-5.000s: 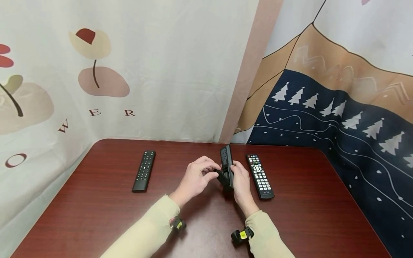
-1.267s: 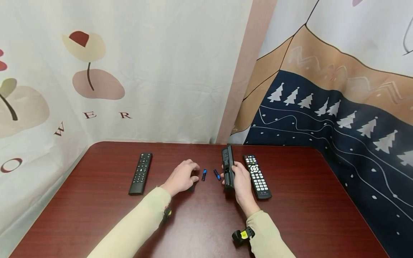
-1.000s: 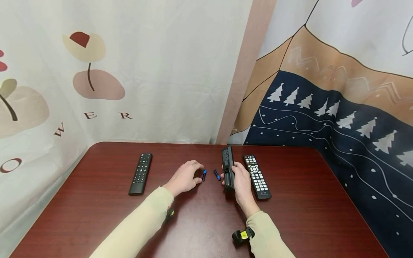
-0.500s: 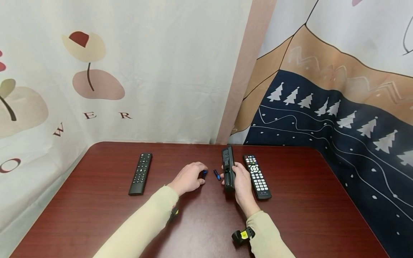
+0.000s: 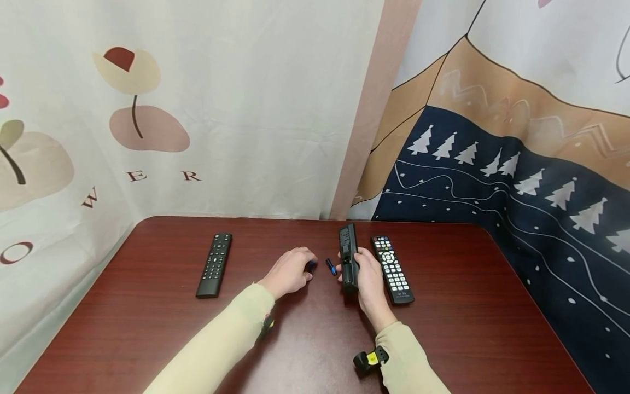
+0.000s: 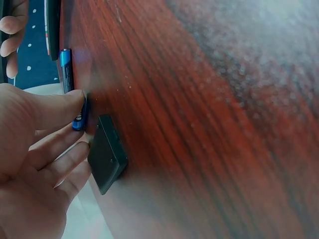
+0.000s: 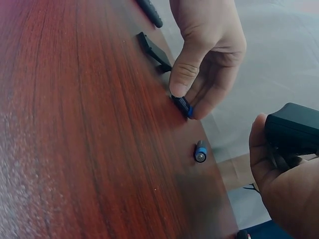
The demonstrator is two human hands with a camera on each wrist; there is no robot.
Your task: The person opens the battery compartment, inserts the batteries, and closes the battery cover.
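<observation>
My left hand [image 5: 289, 271] pinches a small blue-and-black battery [image 7: 181, 105] between thumb and fingertips, low over the table. In the head view the fingers mostly cover it. A second battery [image 5: 331, 267] lies on the table a little to the right, between my two hands. My right hand [image 5: 368, 279] grips a black remote control [image 5: 348, 257] from its right side, its back turned up and the battery compartment uncovered. Under the left palm sits a black battery cover [image 6: 107, 157], seen in both wrist views and hidden in the head view.
A black remote [image 5: 215, 265] lies button side up on the left of the dark red table [image 5: 305, 350]. Another remote with white buttons [image 5: 392, 269] lies just right of my right hand. Printed curtains [image 5: 256, 109] hang behind the table's far edge.
Five seconds ago my left hand held the cover at the remote. The cover now lies on the table; my left hand has moved right and taken the left battery. The right hand stays put.
</observation>
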